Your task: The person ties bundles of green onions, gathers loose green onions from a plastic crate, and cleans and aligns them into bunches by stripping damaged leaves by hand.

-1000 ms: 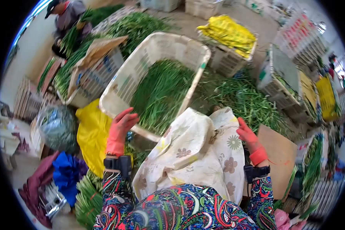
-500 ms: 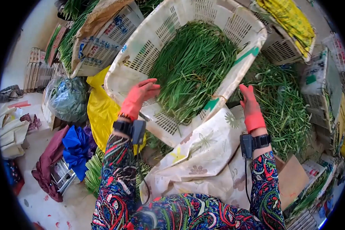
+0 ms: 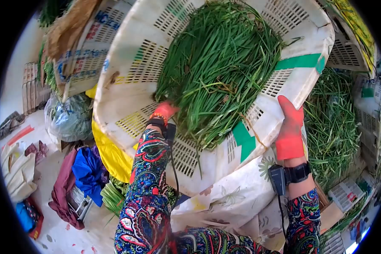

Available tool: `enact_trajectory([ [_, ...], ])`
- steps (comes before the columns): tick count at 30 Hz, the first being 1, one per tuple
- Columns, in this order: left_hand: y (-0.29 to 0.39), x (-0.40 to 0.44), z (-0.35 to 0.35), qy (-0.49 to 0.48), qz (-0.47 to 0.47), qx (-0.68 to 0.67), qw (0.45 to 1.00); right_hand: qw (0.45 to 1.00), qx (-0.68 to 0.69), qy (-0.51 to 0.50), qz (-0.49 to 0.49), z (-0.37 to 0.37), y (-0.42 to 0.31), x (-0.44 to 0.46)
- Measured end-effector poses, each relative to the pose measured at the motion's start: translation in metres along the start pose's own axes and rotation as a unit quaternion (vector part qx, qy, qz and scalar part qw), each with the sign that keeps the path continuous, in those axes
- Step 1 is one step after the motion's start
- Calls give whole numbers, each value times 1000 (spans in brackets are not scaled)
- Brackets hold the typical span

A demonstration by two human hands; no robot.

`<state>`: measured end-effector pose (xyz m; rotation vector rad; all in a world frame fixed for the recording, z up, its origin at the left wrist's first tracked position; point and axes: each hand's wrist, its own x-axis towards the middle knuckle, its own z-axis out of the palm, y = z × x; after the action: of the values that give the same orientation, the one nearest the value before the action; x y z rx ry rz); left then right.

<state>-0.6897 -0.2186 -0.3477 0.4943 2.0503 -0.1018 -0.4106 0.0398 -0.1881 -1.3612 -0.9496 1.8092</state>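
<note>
The left hand, in a red glove, is inside the white crate, at the edge of the green leaves. It is blurred, so I cannot tell if its fingers grasp some. The right hand, gloved likewise, is at the outer side of the crate's rim, pointing upward; whether it grips the rim I cannot tell.

The leaves lie in the crate as one loose heap. They are long, thin and dark green, mostly lengthwise, with some crossing and a few yellowish-brown bits. The crate has slotted walls and green patches. Below it is a flowered cloth; to the right, more cut greens.
</note>
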Motion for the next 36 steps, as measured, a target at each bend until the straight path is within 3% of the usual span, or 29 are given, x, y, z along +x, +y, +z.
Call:
enact_trajectory([
  [3,-8,24,11,11,-11,-21,1000,1000,-9,-16,-18,0,-1,0],
  [4,-1,22,7,-27,-42,4,999,1000,-9,-16,-16,2,-3,-3],
  [7,-5,43,18,-50,-6,29,998,1000,-8,-18,-11,0,1,1],
  [14,-3,50,43,-31,-12,-158,987,999,-19,-10,31,4,-7,-6],
  [17,-6,42,44,-43,3,-175,984,1000,-1,-17,25,7,-9,-6],
  [25,12,1,-17,-217,64,-135,965,999,12,-34,15,5,-7,-7],
  [26,17,-10,-14,-173,19,-110,979,999,10,-32,12,5,-7,-6],
  [31,49,-37,45,-206,68,-228,949,999,25,-15,26,9,-10,-7],
  [32,40,-25,73,-115,68,-185,974,999,35,-20,23,8,-10,-7],
  [35,27,-4,100,-43,130,-186,973,997,64,-22,25,6,-6,-7],
  [36,33,-6,102,-23,77,-184,980,997,70,-15,28,6,-6,-6],
])
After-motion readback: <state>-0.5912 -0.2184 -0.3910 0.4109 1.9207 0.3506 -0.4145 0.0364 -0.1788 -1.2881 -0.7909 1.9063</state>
